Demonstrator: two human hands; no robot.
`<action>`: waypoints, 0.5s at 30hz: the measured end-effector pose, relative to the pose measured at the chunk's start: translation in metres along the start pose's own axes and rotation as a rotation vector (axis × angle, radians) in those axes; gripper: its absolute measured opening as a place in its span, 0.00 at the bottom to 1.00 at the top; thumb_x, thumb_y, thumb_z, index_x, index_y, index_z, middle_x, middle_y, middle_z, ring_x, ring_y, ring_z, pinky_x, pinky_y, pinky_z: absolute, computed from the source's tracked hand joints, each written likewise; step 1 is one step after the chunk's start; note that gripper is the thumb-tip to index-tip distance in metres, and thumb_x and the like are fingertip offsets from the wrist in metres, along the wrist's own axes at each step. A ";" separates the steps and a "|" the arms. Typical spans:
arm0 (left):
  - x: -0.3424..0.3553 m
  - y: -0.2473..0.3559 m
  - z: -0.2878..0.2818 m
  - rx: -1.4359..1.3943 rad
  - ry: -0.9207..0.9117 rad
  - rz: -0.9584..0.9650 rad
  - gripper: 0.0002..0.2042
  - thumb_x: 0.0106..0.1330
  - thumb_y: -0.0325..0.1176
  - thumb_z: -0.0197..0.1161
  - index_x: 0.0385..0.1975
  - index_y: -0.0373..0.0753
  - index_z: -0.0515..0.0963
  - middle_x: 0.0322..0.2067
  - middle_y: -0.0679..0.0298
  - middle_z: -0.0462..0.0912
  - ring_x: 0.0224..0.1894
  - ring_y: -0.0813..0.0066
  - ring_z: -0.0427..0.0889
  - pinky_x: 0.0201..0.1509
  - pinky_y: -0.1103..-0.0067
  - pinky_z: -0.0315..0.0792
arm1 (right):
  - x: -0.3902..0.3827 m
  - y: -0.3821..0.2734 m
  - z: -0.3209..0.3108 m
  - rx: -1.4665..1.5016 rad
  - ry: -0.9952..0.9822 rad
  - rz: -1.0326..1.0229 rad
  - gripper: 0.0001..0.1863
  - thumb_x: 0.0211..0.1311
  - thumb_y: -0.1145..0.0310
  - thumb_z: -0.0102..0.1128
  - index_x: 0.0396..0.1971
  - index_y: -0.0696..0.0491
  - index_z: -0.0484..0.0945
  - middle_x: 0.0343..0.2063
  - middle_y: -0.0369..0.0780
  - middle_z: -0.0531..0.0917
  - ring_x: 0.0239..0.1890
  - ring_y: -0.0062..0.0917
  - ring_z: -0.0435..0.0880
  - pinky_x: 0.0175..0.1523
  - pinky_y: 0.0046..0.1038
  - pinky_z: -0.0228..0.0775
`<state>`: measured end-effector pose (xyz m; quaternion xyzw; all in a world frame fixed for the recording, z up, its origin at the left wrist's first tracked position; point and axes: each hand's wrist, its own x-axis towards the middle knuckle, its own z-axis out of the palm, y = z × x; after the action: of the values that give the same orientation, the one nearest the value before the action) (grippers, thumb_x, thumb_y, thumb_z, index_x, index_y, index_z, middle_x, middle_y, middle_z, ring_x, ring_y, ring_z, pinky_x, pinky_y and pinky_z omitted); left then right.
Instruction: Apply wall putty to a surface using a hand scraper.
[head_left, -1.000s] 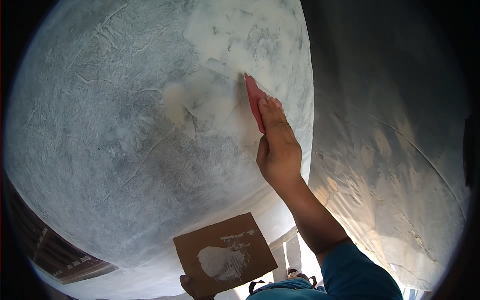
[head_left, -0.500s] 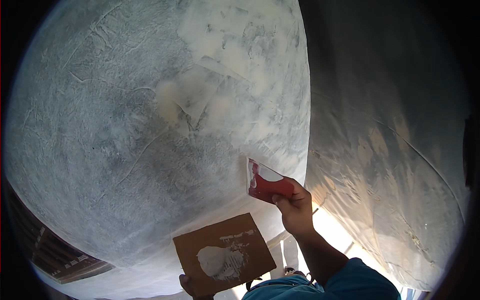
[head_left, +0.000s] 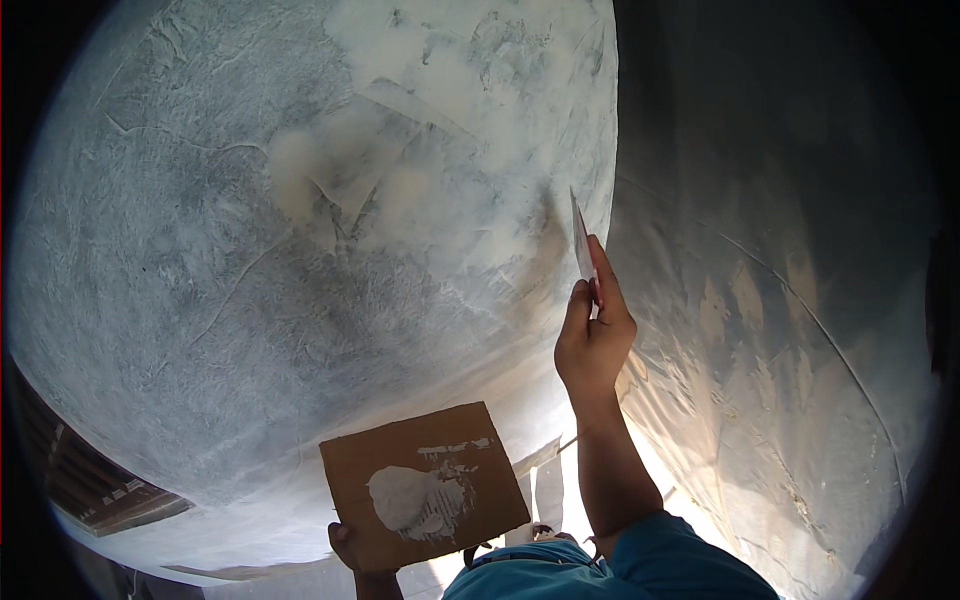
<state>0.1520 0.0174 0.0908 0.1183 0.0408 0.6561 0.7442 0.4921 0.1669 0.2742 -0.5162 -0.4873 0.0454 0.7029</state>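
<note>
My right hand [head_left: 597, 330] grips a red spreader [head_left: 585, 245], seen nearly edge-on close to the right part of a big rounded, grey-white plastered surface [head_left: 200, 330]. Pale cream patches cover that surface's upper right. At the lower edge, my left hand [head_left: 345, 550] is closed on the side of a brown cardboard board [head_left: 350, 460], which carries a mound of white paste [head_left: 400, 500] with smears beside it. Whether the spreader touches the surface is hard to tell.
A wrinkled grey sheet-like surface [head_left: 760, 330] fills the right side. At the lower left a dark slatted area [head_left: 100, 480] shows past the curve. Bright light comes up from below around my body and blue clothing.
The spreader dropped from high on the patched area, turning to show white paste on it, then rose again to the right, now edge-on. The board appears slightly left and higher as the view shifted.
</note>
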 end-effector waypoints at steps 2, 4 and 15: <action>0.002 -0.008 -0.004 -0.041 0.019 0.003 0.40 0.59 0.48 0.51 0.71 0.35 0.58 0.70 0.48 0.62 0.69 0.45 0.63 0.71 0.53 0.60 | 0.003 0.003 0.018 -0.185 0.024 -0.323 0.31 0.57 0.87 0.52 0.64 0.60 0.71 0.59 0.54 0.77 0.64 0.43 0.75 0.67 0.39 0.69; 0.005 -0.020 0.003 0.037 0.036 0.029 0.39 0.59 0.48 0.51 0.71 0.35 0.59 0.69 0.48 0.63 0.69 0.45 0.65 0.71 0.54 0.61 | -0.023 0.003 0.045 -0.327 -0.091 -0.451 0.33 0.54 0.85 0.53 0.65 0.61 0.69 0.62 0.53 0.74 0.65 0.46 0.74 0.69 0.43 0.66; -0.004 -0.057 0.009 0.065 0.115 0.127 0.38 0.58 0.46 0.52 0.69 0.33 0.61 0.66 0.47 0.68 0.65 0.45 0.69 0.68 0.55 0.66 | -0.011 -0.017 -0.007 -0.005 -0.281 -0.402 0.31 0.54 0.86 0.55 0.62 0.57 0.73 0.59 0.50 0.77 0.63 0.45 0.76 0.64 0.38 0.73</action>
<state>0.2081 0.0065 0.0861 0.1068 0.0972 0.7062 0.6932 0.4842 0.1476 0.2807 -0.3992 -0.6734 -0.0251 0.6217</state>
